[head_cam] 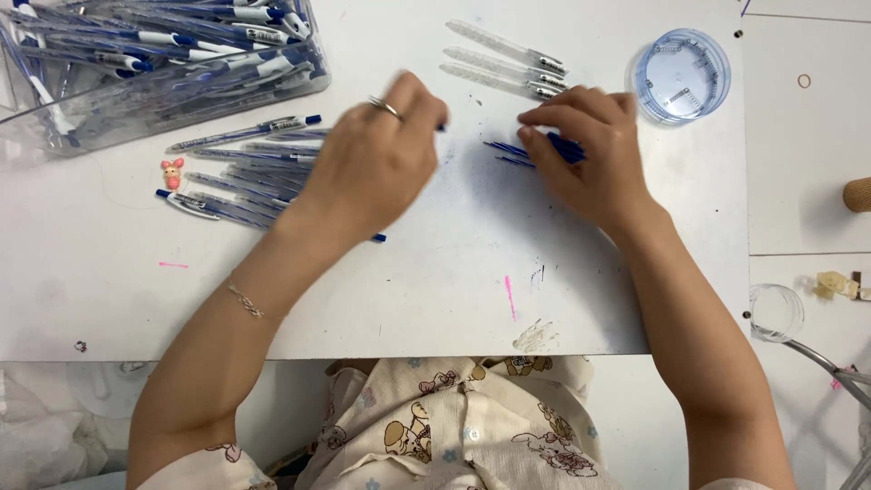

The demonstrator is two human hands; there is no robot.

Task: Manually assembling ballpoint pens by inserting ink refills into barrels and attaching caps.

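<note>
My left hand (376, 159), with a ring on one finger, hovers blurred over the white table (472, 272), just right of a loose row of blue pens (240, 177). Whether it holds anything is hidden by the blur and curled fingers. My right hand (590, 154) rests its fingertips on a small bundle of thin blue refills (522, 152). Three clear pen barrels (504, 59) lie just beyond my right hand.
A clear box (163, 100) filled with blue pens stands at the back left. A round clear blue-tinted dish (682, 74) with small springs sits at the back right. A tiny pink figure (172, 172) lies near the pens. A clear cup (776, 313) stands off the table's right edge.
</note>
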